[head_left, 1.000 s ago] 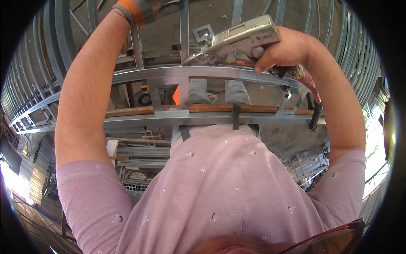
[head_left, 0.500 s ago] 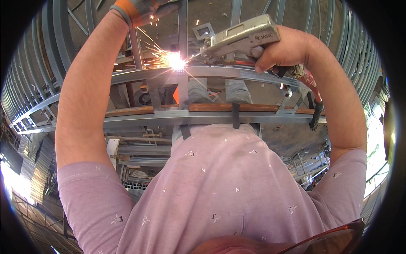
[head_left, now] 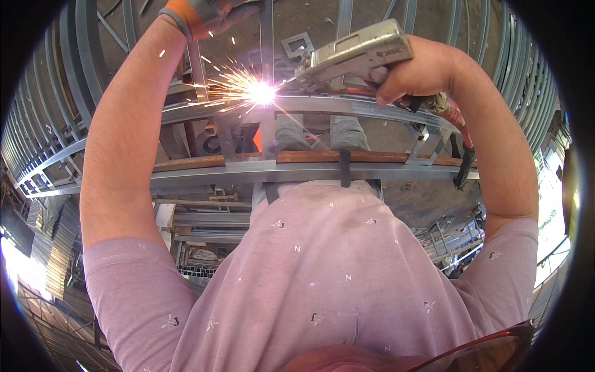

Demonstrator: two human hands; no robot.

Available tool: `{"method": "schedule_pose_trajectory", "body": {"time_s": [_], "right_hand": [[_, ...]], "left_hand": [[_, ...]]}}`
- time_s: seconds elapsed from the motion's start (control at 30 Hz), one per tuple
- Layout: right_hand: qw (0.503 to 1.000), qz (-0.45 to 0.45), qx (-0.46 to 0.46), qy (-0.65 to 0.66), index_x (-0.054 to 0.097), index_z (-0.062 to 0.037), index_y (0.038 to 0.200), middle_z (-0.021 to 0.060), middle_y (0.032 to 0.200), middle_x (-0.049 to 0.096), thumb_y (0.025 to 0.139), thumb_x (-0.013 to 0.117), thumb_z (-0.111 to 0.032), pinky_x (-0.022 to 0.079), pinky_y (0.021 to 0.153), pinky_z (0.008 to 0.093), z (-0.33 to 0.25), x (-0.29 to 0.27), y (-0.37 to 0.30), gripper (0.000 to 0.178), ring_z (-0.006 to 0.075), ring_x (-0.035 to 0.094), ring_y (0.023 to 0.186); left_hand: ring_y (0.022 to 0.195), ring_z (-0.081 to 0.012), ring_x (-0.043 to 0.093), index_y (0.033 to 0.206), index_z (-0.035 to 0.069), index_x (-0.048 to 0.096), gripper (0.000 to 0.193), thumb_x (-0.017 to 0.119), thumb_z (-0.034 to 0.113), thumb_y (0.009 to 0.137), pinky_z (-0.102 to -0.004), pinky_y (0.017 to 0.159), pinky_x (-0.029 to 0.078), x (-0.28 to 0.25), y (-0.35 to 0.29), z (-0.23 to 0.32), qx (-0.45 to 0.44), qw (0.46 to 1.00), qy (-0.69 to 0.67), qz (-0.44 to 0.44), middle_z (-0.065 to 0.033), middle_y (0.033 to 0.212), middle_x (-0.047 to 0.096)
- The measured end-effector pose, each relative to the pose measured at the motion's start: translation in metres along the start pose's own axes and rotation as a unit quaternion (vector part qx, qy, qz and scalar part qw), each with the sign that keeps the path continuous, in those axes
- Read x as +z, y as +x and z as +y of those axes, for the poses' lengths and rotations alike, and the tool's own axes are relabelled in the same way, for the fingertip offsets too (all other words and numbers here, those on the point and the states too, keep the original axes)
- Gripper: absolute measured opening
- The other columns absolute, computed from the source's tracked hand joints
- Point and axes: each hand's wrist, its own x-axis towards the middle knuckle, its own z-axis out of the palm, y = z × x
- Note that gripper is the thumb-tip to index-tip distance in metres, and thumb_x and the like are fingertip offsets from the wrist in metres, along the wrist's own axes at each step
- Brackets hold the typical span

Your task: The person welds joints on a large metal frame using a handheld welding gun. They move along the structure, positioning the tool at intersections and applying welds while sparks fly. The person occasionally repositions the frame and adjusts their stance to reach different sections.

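Note:
My right hand (head_left: 412, 77) is closed around a boxy grey welding gun (head_left: 353, 53) with a red cable. From its tip a thin rod points left to a blinding arc (head_left: 260, 94), which hides the joint where a metal bar (head_left: 267, 49) meets a curved steel rail (head_left: 347, 105). Sparks spray leftward from it. My left hand (head_left: 207, 17), in an orange and grey glove, is at the top edge, its thumb side against that same bar above the arc. It appears closed on the bar, though its other fingers are partly cut off by the picture's edge.
A second steel rail (head_left: 214, 177) crosses at my waist, with a rust-brown bar (head_left: 334, 157) behind it and a black strap (head_left: 345, 168) over them. Rows of steel bars (head_left: 80, 68) flank both sides. A square metal frame piece (head_left: 299, 45) lies beyond the gun. Dark glasses (head_left: 489, 353) show at bottom right.
The arc and the gun tip have shifted very slightly to the right. The spark spray is wider, with sparks in new places. My left hand has barely moved.

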Motion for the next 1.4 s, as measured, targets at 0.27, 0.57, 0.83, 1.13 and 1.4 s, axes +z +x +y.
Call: {"method": "schedule_pose_trajectory", "body": {"time_s": [0.27,0.57,0.83,1.13,1.4], "right_hand": [[0.998,0.007,-0.046,0.032,0.081,0.0015,0.102,0.0113,0.080,0.078,0.072,0.086,-0.011,0.056,0.061,0.0393,0.007,0.001,-0.002,0.033,0.0203,0.071,0.066],[0.999,0.011,-0.040,0.030,0.081,0.0014,0.104,0.0110,0.082,0.077,0.071,0.087,-0.010,0.056,0.061,0.0383,0.009,-0.001,-0.004,0.035,0.0206,0.071,0.066],[0.998,-0.002,-0.047,0.042,0.081,0.0006,0.111,0.0112,0.085,0.078,0.071,0.087,-0.006,0.057,0.062,0.0385,0.013,-0.004,-0.002,0.041,0.0205,0.072,0.067],[0.998,0.010,-0.020,0.052,0.082,-0.0006,0.113,0.0118,0.090,0.080,0.070,0.091,-0.009,0.059,0.067,0.0388,0.013,-0.006,-0.008,0.044,0.0214,0.074,0.073],[0.995,0.047,-0.041,0.080,0.076,0.0002,0.129,0.0089,0.109,0.078,0.075,0.093,0.000,0.060,0.073,0.0339,0.019,-0.023,-0.038,0.057,0.0178,0.072,0.090]], "left_hand": [[0.156,-0.0356,0.048,0.145,0.017,0.066,0.049,0.072,0.023,0.096,-0.0566,0.132,0.034,0.001,0.000,-0.001,0.000,1.000,-0.002,-0.001,-0.0086,0.158,0.062],[0.156,-0.0362,0.048,0.145,0.016,0.066,0.050,0.073,0.023,0.095,-0.0566,0.132,0.034,0.003,0.001,-0.002,0.003,1.000,-0.004,-0.004,-0.0089,0.159,0.061],[0.156,-0.0366,0.048,0.144,0.016,0.066,0.051,0.074,0.023,0.095,-0.0566,0.132,0.034,0.003,0.001,-0.002,0.007,1.000,-0.001,-0.005,-0.0093,0.160,0.060],[0.156,-0.0372,0.048,0.144,0.016,0.066,0.051,0.075,0.022,0.094,-0.0566,0.132,0.035,0.004,0.001,-0.005,0.008,1.000,0.001,-0.004,-0.0096,0.160,0.059],[0.155,-0.0376,0.049,0.146,0.016,0.065,0.056,0.077,0.024,0.091,-0.0567,0.131,0.036,0.002,-0.010,-0.007,-0.013,1.000,0.015,0.011,-0.0107,0.162,0.058]]}}
